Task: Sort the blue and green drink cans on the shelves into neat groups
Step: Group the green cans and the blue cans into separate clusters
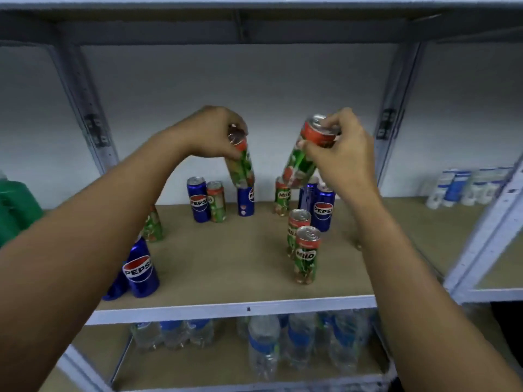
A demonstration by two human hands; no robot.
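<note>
Left hand: the left hand (210, 132) is clenched from above around the top rim of a green Milo can (242, 165), which is held tilted in the air above the back of the shelf (226, 308), directly over a blue Pepsi can (245, 200).
Right hand: the right hand (341, 145) grasps the upper part of a second green Milo can (301, 158), also lifted and tilted, above the cans at the back right.
Blue cans on the shelf: one Pepsi can (198, 199) stands at the back left touching a green can (216, 201); a front Pepsi can (140, 268) stands near the front left edge; a right Pepsi can (323, 207) stands at the back right.
Green cans on the shelf: two Milo cans (307, 254) stand just behind one another towards the front right; another (282, 196) stands at the back; one more (152, 224) is half hidden by the left forearm.
Step judged in hand: both lifted green cans are being carried to a green group, probably the pair at the front right.
How it is best done: each can should be righted before it is lowered, and set down upright just beside the standing Milo pair without knocking it. The cans should be placed one at a time, so that neither wrist sweeps the Pepsi cans below.
Risk: a tall, narrow can set down tilted is likely to topple into its neighbours.
</note>
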